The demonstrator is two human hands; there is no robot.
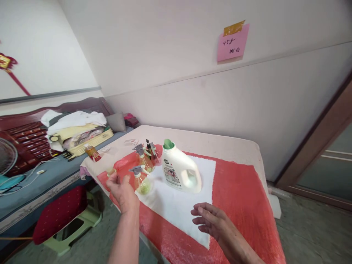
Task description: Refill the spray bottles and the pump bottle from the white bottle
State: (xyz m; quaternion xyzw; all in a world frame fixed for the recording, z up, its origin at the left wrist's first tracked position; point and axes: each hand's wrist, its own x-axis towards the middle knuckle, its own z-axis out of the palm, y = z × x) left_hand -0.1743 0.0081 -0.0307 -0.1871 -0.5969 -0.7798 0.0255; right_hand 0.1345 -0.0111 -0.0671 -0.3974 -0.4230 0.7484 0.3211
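A white detergent jug (176, 168) stands upright on a white sheet, its mouth uncapped with a green pour spout showing. My left hand (122, 192) is at the table's left edge, thumb apart from the fingers. Just beyond its fingertips is a small yellowish-green cap (110, 171); whether they touch cannot be made out. To the right of that hand stands a clear spray bottle (141, 183) with a grey trigger head and greenish liquid. My right hand (210, 222) hovers over the sheet in front of the jug, fingers loosely bent and apart, holding nothing.
More spray bottles (145, 159) stand behind the nearest one. The white sheet (176, 216) lies on a red cloth (239, 194). An amber bottle (92, 152) is at the table's left edge. A red-topped stool (62, 212) stands beside the table, and a pink note (233, 44) hangs on the wall.
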